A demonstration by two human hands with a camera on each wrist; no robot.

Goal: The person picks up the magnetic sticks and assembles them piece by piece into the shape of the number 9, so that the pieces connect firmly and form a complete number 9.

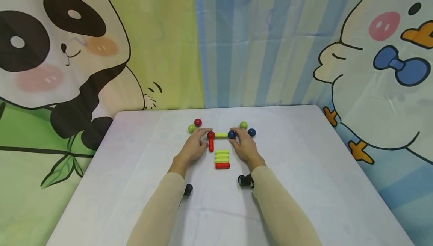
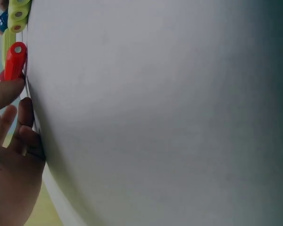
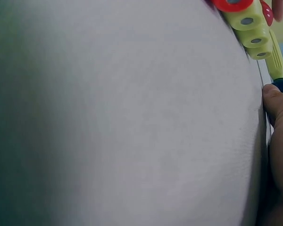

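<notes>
A: What do the fingers have hold of?
B: The left hand (image 1: 193,147) pinches a red ball (image 1: 211,135), thumb and forefinger only slightly parted; the right hand (image 1: 246,147) pinches a blue ball (image 1: 231,135) the same way.

A: And between them?
B: A yellow-green rod (image 1: 221,135), its long axis running left to right above the middle of the table (image 1: 287,201). A red rod (image 1: 211,145) extends from the red ball towards the person, making a corner.

A: Do the wrist views add anything?
B: Yes, end faces. The left wrist's shows a silvery disc in the red rod's tip; the right wrist's shows grey discs in the row of rods (image 3: 254,40).

A: How does that row lie?
B: Crosswise, nearer the person: three yellow-green, then one red. The head view alone shows all four loose balls (image 1: 243,124) beyond the hands.
</notes>
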